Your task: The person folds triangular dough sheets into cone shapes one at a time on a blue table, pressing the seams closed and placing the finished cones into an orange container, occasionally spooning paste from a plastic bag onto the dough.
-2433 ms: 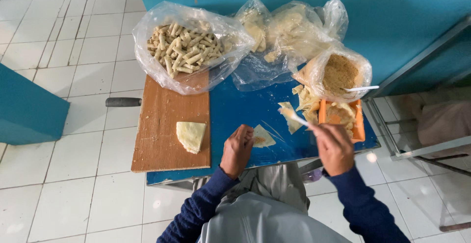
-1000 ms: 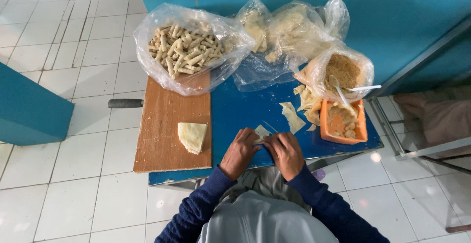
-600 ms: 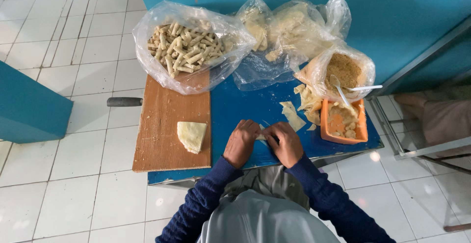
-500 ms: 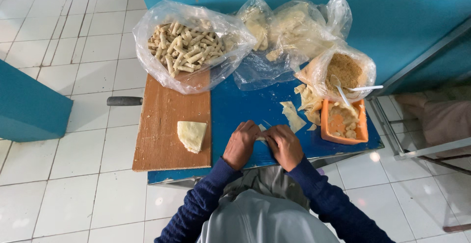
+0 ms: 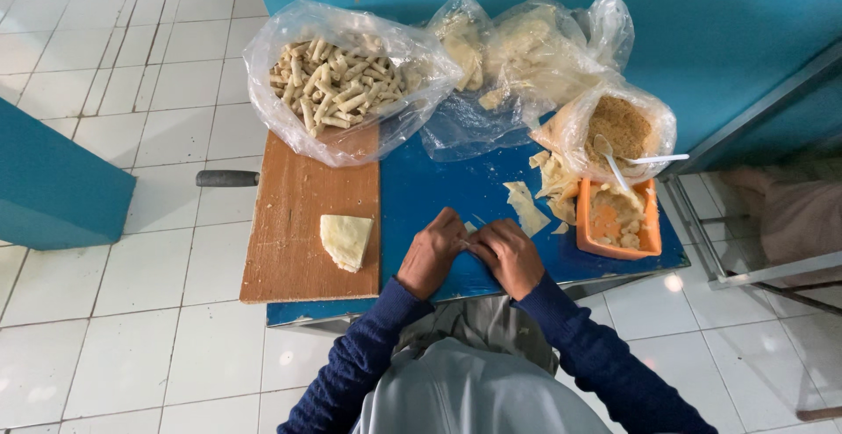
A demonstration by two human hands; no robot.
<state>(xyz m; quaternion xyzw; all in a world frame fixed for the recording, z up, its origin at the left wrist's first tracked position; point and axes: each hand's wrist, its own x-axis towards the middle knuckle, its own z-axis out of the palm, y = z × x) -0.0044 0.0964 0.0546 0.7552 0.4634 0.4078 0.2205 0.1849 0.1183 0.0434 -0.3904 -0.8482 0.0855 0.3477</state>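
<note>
My left hand [image 5: 431, 253] and my right hand [image 5: 509, 257] are together at the front of the blue table [image 5: 438, 193], fingers closed over a small pale wrapper [image 5: 470, 228] that shows only at its edge. Loose pale wrapper sheets [image 5: 526, 208] lie just beyond my right hand. To the right sits an orange tub of filling [image 5: 616, 218] with a white spoon [image 5: 607, 155] in it. A folded pale wrapper piece [image 5: 346, 239] rests on the wooden board [image 5: 303, 215] to the left of my left hand.
A clear bag of finished rolls [image 5: 338, 79] sits at the back of the board. More clear bags with dough and crumbs [image 5: 561, 66] crowd the back right, against a teal wall. A dark handle [image 5: 226, 178] sticks out left of the board. White tiled floor surrounds the table.
My right hand came back from the orange tub to the table's front and joined my left hand over the wrapper. In the last half second the hands barely shifted.
</note>
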